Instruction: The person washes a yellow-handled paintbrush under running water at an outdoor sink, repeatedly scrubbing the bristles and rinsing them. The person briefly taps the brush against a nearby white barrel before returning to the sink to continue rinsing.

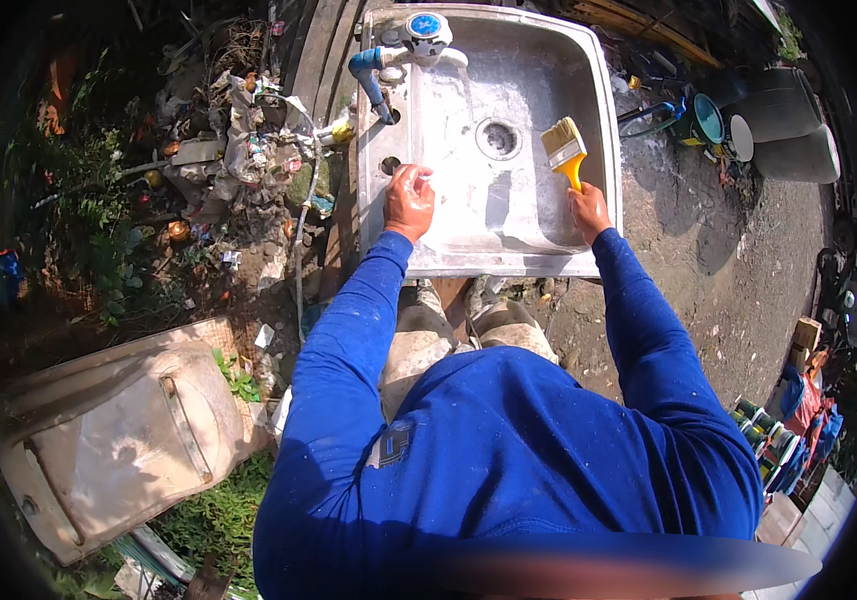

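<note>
My right hand (590,212) is closed around the yellow handle of a paintbrush (564,148), its pale bristles pointing up over the right side of a metal sink (494,262). Wet-looking and loosely curled, my left hand (410,203) is at the sink's left ledge, just below a round hole (391,165); I see nothing in its fingers. A tap with a blue-topped knob (428,28) stands at the basin's far left, joined to a blue pipe elbow (369,80). In the basin's middle is a round drain (498,138). Whitish wet patches cover the basin floor.
Rubbish and plants (239,140) lie left of the sink, with a thin hose (301,230) running through them. A dirty beige basin (119,440) rests at lower left. Grey bins (794,125) and a teal-rimmed bucket (709,118) are at far right on rough ground (719,290).
</note>
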Demonstrator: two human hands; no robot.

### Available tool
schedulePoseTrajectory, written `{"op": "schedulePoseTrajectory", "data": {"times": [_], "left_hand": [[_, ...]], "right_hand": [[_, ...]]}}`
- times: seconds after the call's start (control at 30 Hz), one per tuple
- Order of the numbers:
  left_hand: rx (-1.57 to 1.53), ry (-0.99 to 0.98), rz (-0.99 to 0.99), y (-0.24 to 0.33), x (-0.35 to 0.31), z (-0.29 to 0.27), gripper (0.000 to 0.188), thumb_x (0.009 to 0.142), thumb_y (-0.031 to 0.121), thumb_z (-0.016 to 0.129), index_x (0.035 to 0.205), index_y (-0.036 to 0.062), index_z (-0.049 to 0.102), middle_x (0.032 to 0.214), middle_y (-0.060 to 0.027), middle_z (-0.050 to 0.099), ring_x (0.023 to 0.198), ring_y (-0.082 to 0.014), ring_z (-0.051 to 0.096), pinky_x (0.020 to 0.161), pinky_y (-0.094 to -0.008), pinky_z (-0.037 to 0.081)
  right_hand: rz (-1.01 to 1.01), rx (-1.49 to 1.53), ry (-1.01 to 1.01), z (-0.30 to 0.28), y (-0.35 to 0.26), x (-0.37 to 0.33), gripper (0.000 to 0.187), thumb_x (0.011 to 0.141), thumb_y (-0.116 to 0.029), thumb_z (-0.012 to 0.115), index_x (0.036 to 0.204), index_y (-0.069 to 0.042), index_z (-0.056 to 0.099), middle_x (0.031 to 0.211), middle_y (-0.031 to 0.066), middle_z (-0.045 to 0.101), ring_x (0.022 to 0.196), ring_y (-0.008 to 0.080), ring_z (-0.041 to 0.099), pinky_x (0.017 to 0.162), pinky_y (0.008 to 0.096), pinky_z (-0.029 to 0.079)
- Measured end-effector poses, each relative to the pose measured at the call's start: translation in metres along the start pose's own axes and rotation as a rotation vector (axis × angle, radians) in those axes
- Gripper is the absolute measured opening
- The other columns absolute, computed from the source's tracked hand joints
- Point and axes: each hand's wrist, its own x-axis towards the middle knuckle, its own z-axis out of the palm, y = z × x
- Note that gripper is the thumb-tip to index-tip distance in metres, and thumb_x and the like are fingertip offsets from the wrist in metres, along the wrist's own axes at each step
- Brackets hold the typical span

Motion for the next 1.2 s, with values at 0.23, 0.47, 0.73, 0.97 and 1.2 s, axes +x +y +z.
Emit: {"op": "schedulePoseTrajectory", "data": {"times": [0.23,0.47,0.73,0.97,1.2], "left_hand": [[-0.003,-0.027,0.017,-0.009,-0.002,0.007,0.019,0.079,-0.006,0.058,0.096,0.0014,0.064,0.097,-0.0103,0.061,0.077,-0.0205,0.065,0.070,-0.0311,0.054],[-0.037,-0.019,0.010,-0.006,-0.006,0.009,0.015,0.078,-0.002,0.060,0.092,0.0027,0.063,0.096,-0.0121,0.060,0.078,-0.0265,0.067,0.071,-0.0344,0.055],[0.011,0.001,0.010,-0.007,-0.009,0.008,0.014,0.078,0.000,0.061,0.091,0.0037,0.063,0.096,-0.0123,0.060,0.078,-0.0304,0.065,0.072,-0.0385,0.053],[0.022,0.019,-0.001,-0.010,-0.009,0.010,0.014,0.078,0.002,0.061,0.092,0.0051,0.063,0.099,-0.0132,0.062,0.086,-0.0354,0.064,0.075,-0.0424,0.053],[0.066,0.034,0.049,-0.004,-0.008,0.011,0.013,0.079,-0.003,0.060,0.091,0.0012,0.062,0.096,-0.0125,0.060,0.079,-0.0267,0.067,0.071,-0.0326,0.056]], "right_hand": [[-0.060,-0.035,-0.144,-0.030,-0.015,0.000,0.017,0.100,-0.021,0.057,0.104,-0.004,0.058,0.068,0.0024,0.058,0.055,0.0144,0.057,0.050,0.0290,0.045],[-0.319,-0.814,0.055,-0.047,-0.074,0.043,0.042,0.089,-0.009,0.054,0.130,-0.011,0.060,0.112,0.0222,0.069,0.100,0.0406,0.068,0.089,0.0478,0.054],[-0.149,-1.159,-0.291,0.018,-0.056,-0.005,0.034,0.088,-0.012,0.052,0.117,-0.002,0.068,0.116,0.0242,0.069,0.109,0.0382,0.067,0.095,0.0457,0.054],[-0.206,-1.206,-0.491,0.010,-0.044,-0.015,0.035,0.081,-0.011,0.056,0.112,-0.001,0.071,0.109,0.0262,0.070,0.103,0.0399,0.069,0.093,0.0448,0.054],[-0.115,-0.997,-0.755,0.003,-0.056,-0.001,0.039,0.089,-0.011,0.057,0.126,-0.001,0.066,0.093,0.0205,0.073,0.077,0.0277,0.070,0.069,0.0382,0.056]]}}
